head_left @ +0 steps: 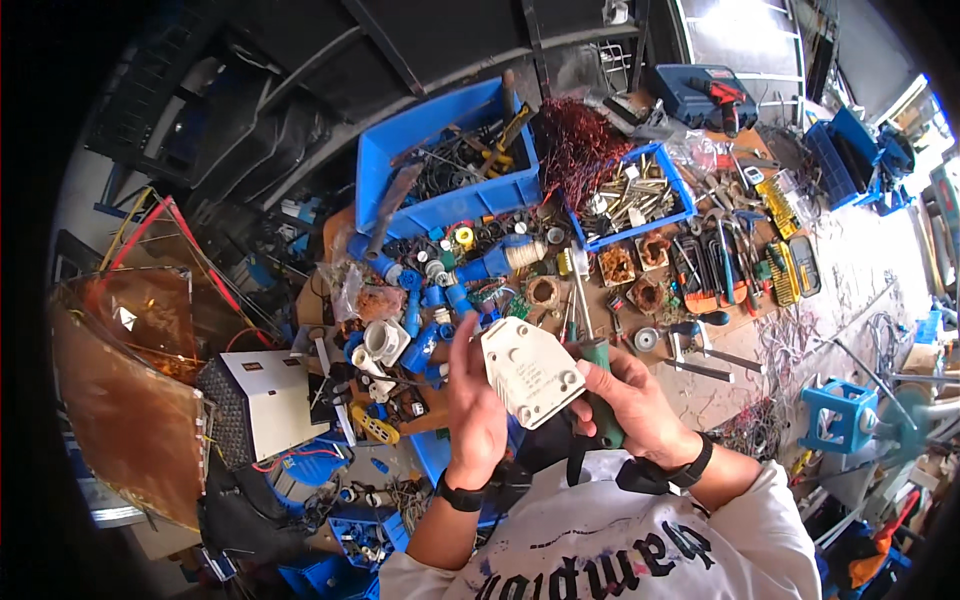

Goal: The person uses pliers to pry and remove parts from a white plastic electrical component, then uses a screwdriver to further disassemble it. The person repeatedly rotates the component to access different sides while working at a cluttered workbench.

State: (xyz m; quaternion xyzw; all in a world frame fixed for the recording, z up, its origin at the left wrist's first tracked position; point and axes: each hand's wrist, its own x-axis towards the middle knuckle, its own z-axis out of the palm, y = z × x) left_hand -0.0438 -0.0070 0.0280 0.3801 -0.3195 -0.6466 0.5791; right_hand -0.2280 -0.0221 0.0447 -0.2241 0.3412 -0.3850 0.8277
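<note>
A cream plastic cover (528, 372) with clipped corners and several screw holes is tilted up in front of me, above the near edge of the bench. My left hand (473, 425) is closed along its left edge, the fingers partly behind it. At the other side, my right hand (640, 405) wraps round a dark green tool body (601, 400), and its thumb lies against the cover's right edge. The tool's working end cannot be made out.
Behind the hands, blue pipe fittings (485, 265) and small parts crowd the bench. A large blue bin (450, 207) and a blue tray of metal pieces (690, 205) stand beyond. Screwdrivers and pliers (735, 255) lie right. A white-topped box (268, 400) is left.
</note>
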